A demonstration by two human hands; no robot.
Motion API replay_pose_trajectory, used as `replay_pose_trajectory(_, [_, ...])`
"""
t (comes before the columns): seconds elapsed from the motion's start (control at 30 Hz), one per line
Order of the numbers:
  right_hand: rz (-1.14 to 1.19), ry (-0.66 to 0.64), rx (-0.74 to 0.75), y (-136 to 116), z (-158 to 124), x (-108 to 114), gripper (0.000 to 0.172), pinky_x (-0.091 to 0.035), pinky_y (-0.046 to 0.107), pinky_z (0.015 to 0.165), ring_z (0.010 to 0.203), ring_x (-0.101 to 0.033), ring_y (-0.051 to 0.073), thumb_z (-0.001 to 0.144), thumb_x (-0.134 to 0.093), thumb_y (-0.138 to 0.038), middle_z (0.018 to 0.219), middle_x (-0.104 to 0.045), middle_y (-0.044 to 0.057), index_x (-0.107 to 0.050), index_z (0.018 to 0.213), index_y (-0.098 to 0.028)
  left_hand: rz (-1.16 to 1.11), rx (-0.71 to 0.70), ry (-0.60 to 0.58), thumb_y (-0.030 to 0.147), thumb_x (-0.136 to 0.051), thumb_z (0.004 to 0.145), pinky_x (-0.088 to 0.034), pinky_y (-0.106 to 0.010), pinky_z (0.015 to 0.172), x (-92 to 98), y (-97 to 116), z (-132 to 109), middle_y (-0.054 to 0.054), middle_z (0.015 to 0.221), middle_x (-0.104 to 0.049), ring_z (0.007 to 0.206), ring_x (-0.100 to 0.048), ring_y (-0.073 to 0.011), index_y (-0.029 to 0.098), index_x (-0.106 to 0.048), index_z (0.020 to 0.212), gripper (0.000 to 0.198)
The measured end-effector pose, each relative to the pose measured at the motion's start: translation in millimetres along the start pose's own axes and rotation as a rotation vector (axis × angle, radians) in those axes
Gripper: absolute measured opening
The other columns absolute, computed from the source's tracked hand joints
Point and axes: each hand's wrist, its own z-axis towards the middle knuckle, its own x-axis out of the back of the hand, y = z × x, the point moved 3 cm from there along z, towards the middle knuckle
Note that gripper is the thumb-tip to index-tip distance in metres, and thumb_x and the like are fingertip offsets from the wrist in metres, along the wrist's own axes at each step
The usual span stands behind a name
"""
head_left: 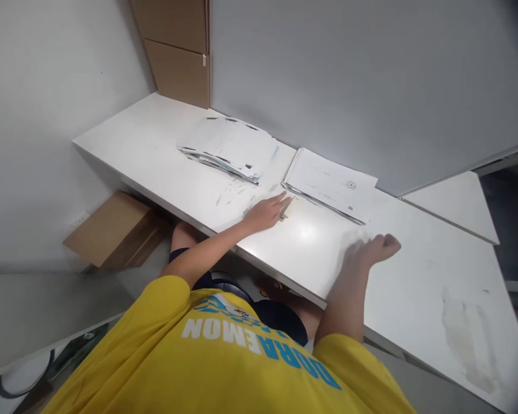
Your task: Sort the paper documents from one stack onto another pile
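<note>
My left hand reaches low over the white desk, its fingers stretched out and holding nothing. The fingertips come close to the near left corner of a stack of printed papers; whether they touch it I cannot tell. Just beside these fingers is a small dark mark or object, too small to name. My right hand is closed in a fist near the stack's right end, with nothing visible in it. Further left lies a second, looser stack of papers, with dark marks along its edges.
Tall cardboard stands against the wall at the desk's far left. Below the left side sits a cardboard box. A grey wall panel runs behind the desk. A raised white board and a stained patch are at the right.
</note>
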Motion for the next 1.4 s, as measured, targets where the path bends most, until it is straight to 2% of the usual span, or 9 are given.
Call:
replay_pose_trajectory(0.13, [0.069, 0.109, -0.091, 18.6, -76.2, 53.7, 0.049, -0.054, 0.048, 0.080, 0.109, -0.059, 0.031, 0.085, -0.041, -0.058, 0.124, -0.052, 0.010, -0.053, 0.124, -0.030, 0.038, 0.004, -0.051, 0.020, -0.032, 0.099, -0.032, -0.046, 0.121, 5.5, -6.1, 11.5, -0.014, 0.167, -0.027, 0.155, -0.026, -0.0293, 0.013, -0.030, 0.158, 0.059])
replay_pose_trajectory(0.23, [0.151, 0.122, -0.166, 30.2, -112.5, 75.8, 0.049, -0.055, 0.045, 0.081, 0.110, -0.061, 0.030, 0.082, -0.046, -0.057, 0.121, -0.058, 0.008, -0.057, 0.120, -0.029, 0.142, 0.020, -0.005, 0.020, -0.036, 0.098, -0.015, -0.052, 0.127, 40.7, -34.2, 26.4, -0.009, 0.166, -0.032, 0.157, -0.017, -0.0281, 0.019, -0.036, 0.157, 0.059])
replay_pose_trajectory(0.37, [0.071, 0.015, -0.185, 25.8, -128.0, 73.3, 0.051, -0.050, 0.047, 0.096, 0.113, -0.059, 0.028, 0.077, -0.054, -0.052, 0.117, -0.065, 0.008, -0.060, 0.118, -0.023, 0.247, 0.409, 0.220, 0.042, -0.049, 0.096, -0.001, -0.063, 0.124, 106.8, -113.0, 36.0, -0.016, 0.168, -0.022, 0.158, -0.005, -0.0369, 0.014, -0.029, 0.159, 0.072])
replay_pose_trajectory(0.43, [-0.053, -0.020, -0.148, 17.8, -126.9, 67.3, 0.051, -0.043, 0.049, 0.106, 0.117, -0.058, 0.029, 0.076, -0.055, -0.046, 0.119, -0.066, 0.012, -0.062, 0.118, -0.019, 0.254, 0.517, 0.193, 0.051, -0.051, 0.094, -0.004, -0.061, 0.124, 122.7, -146.8, 31.5, -0.018, 0.168, -0.023, 0.157, -0.010, -0.0371, 0.013, -0.030, 0.159, 0.078])
replay_pose_trajectory(0.53, [-0.159, -0.040, -0.092, 9.2, -125.2, 61.3, 0.052, -0.037, 0.050, 0.112, 0.122, -0.056, 0.032, 0.077, -0.052, -0.042, 0.126, -0.064, 0.018, -0.063, 0.120, -0.013, 0.272, 0.528, 0.215, 0.054, -0.049, 0.095, -0.008, -0.054, 0.126, 128.1, -170.8, 18.3, -0.014, 0.167, -0.027, 0.157, -0.017, -0.0320, 0.016, -0.038, 0.156, 0.072])
replay_pose_trajectory(0.8, [-0.155, -0.040, -0.106, 13.0, -129.8, 63.3, 0.052, -0.040, 0.049, 0.110, 0.122, -0.056, 0.032, 0.080, -0.051, -0.041, 0.128, -0.064, 0.018, -0.064, 0.122, -0.013, 0.283, 0.551, 0.281, 0.037, -0.039, 0.100, -0.017, -0.048, 0.125, 124.0, -172.2, 11.2, -0.010, 0.158, -0.046, 0.152, -0.031, -0.0254, 0.016, -0.055, 0.142, 0.050])
replay_pose_trajectory(1.03, [-0.175, -0.040, -0.066, 10.0, -128.6, 60.8, 0.051, -0.038, 0.051, 0.111, 0.123, -0.055, 0.033, 0.080, -0.049, -0.039, 0.127, -0.065, 0.019, -0.065, 0.120, -0.012, 0.338, 0.563, 0.240, 0.059, -0.055, 0.091, -0.016, -0.054, 0.124, 125.3, -164.0, 18.4, -0.016, 0.159, -0.041, 0.151, -0.028, -0.0338, 0.015, -0.050, 0.144, 0.069])
replay_pose_trajectory(1.27, [-0.207, -0.048, -0.035, 5.4, -128.7, 59.4, 0.051, -0.038, 0.051, 0.111, 0.125, -0.055, 0.034, 0.081, -0.047, -0.037, 0.131, -0.063, 0.022, -0.065, 0.119, -0.009, 0.404, 0.565, 0.243, 0.058, -0.064, 0.087, -0.030, -0.049, 0.113, 132.6, -158.6, 25.5, -0.019, 0.143, -0.053, 0.134, -0.042, -0.0364, 0.014, -0.057, 0.131, 0.063])
replay_pose_trajectory(1.4, [-0.212, -0.049, -0.012, 3.5, -130.1, 58.7, 0.045, -0.037, 0.050, 0.113, 0.127, -0.054, 0.033, 0.082, -0.046, -0.036, 0.132, -0.063, 0.020, -0.067, 0.115, -0.012, 0.466, 0.506, 0.135, 0.050, -0.059, 0.092, -0.033, -0.048, 0.108, 143.8, -157.4, 35.6, -0.019, 0.132, -0.060, 0.124, -0.050, -0.0377, 0.012, -0.061, 0.125, 0.049])
